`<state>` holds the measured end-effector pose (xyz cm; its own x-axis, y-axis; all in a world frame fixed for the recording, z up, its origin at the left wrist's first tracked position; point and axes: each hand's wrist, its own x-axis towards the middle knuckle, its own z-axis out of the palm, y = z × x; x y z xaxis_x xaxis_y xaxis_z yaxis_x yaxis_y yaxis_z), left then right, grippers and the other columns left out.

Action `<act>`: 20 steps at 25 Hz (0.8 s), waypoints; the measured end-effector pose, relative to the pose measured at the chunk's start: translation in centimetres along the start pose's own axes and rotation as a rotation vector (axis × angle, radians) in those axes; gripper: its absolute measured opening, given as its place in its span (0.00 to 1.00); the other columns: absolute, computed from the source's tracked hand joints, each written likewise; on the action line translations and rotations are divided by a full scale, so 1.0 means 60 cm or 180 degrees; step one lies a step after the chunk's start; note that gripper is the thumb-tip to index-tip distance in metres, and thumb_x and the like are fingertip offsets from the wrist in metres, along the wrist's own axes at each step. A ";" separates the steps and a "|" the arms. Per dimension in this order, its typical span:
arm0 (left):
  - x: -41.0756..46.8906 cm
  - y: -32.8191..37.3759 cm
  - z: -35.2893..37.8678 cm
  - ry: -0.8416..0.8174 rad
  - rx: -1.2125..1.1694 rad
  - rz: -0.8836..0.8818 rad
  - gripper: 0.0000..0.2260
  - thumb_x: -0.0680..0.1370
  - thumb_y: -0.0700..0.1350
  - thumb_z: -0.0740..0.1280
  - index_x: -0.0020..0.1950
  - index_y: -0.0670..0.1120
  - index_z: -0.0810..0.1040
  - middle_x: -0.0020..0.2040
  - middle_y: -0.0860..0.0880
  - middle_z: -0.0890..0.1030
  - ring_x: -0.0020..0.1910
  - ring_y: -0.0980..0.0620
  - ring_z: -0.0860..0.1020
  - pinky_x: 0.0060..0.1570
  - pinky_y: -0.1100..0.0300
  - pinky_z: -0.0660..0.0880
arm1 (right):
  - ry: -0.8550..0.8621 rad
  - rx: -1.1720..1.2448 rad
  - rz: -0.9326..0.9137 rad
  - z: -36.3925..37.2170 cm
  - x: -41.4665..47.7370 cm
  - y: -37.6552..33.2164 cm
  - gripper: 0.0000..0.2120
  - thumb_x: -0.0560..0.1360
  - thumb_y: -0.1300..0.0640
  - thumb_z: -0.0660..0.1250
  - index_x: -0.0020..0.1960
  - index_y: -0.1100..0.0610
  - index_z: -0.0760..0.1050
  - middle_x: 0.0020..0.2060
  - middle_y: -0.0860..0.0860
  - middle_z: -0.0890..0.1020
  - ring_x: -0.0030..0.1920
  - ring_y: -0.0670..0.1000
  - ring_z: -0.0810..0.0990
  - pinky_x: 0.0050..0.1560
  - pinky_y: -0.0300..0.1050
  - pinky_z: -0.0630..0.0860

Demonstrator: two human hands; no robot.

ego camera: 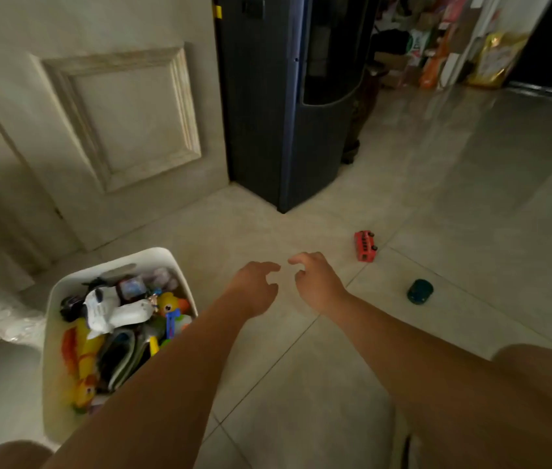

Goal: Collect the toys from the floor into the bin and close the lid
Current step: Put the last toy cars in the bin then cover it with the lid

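Note:
A white bin (54,336) stands open on the floor at the lower left, filled with several toys, among them a white plush and yellow plastic pieces. A red toy bus (365,246) lies on the tiles to the right. A dark green round toy (420,291) sits a little nearer, further right. My left hand (254,287) and my right hand (315,282) hover side by side over bare floor between the bin and the bus. Both have loosely curled fingers and hold nothing. No lid is in view.
A cream panelled door (115,123) stands behind the bin. A tall dark appliance (284,106) rises at the back centre. Bags and boxes (437,49) clutter the far right. My knees (545,377) show at the bottom edges.

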<state>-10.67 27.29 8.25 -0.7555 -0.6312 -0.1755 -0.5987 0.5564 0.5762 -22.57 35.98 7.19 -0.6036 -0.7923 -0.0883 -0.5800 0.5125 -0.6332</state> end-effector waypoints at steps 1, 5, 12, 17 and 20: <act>0.020 0.012 0.016 -0.0077 0.0000 0.0045 0.20 0.80 0.45 0.62 0.72 0.52 0.69 0.72 0.48 0.68 0.67 0.49 0.71 0.66 0.61 0.64 | 0.0049 0.0021 0.0110 -0.007 0.012 0.026 0.19 0.79 0.65 0.55 0.66 0.53 0.72 0.66 0.55 0.68 0.59 0.55 0.76 0.58 0.43 0.73; 0.123 0.047 0.110 -0.0455 0.0036 0.0037 0.21 0.79 0.46 0.62 0.72 0.54 0.68 0.72 0.47 0.68 0.66 0.49 0.72 0.67 0.60 0.66 | 0.0209 0.0178 0.0705 -0.030 0.078 0.160 0.20 0.78 0.65 0.56 0.67 0.54 0.71 0.67 0.55 0.66 0.53 0.55 0.79 0.52 0.43 0.75; 0.323 0.130 0.331 -0.1248 0.0010 0.0100 0.23 0.79 0.48 0.62 0.74 0.55 0.64 0.72 0.47 0.68 0.69 0.48 0.70 0.68 0.58 0.66 | 0.0391 0.0089 0.1787 -0.067 0.171 0.473 0.25 0.77 0.63 0.58 0.73 0.52 0.64 0.71 0.56 0.62 0.58 0.58 0.76 0.56 0.48 0.76; 0.414 0.163 0.473 -0.1599 -0.0054 0.0253 0.27 0.78 0.47 0.63 0.76 0.54 0.59 0.73 0.46 0.66 0.70 0.48 0.68 0.69 0.55 0.65 | 0.0187 -0.0927 0.2318 -0.087 0.244 0.657 0.30 0.79 0.59 0.58 0.78 0.46 0.52 0.78 0.53 0.49 0.74 0.62 0.57 0.70 0.57 0.64; 0.436 0.145 0.522 -0.1698 0.0073 0.0229 0.29 0.78 0.48 0.64 0.77 0.53 0.57 0.73 0.46 0.66 0.70 0.47 0.67 0.69 0.54 0.65 | 0.0062 -0.0748 0.2548 -0.074 0.275 0.717 0.27 0.79 0.59 0.59 0.75 0.45 0.57 0.75 0.53 0.53 0.68 0.64 0.64 0.64 0.57 0.70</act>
<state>-43.96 32.56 -16.30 -0.8215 -0.2322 -0.5208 -0.5416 0.6034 0.5852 -59.89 46.40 -18.10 -0.8901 -0.1544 -0.4288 -0.0692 0.9757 -0.2077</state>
